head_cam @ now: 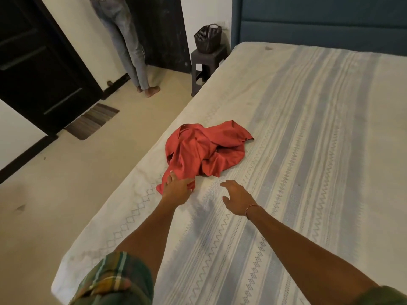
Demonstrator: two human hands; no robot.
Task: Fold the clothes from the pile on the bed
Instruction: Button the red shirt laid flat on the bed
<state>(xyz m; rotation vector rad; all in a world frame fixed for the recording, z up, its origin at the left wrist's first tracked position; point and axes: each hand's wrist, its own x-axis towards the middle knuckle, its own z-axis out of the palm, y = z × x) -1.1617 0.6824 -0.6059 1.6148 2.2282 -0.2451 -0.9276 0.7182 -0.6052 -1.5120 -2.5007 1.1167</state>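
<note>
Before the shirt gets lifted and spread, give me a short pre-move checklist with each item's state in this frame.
1. Left hand on the red shirt: ok, it touches the shirt's near corner; whether the fingers actually grip cloth: cannot tell.
2. Right hand on the shirt: not ok, it is open above the bed, apart from the cloth.
3. Shirt ready to fold: not ok, it lies crumpled in a heap.
4. Room to spread it: ok, bare bedcover lies to the right of the shirt and toward the camera.
5. Shirt fully on the bed: ok, though near the left edge.
</note>
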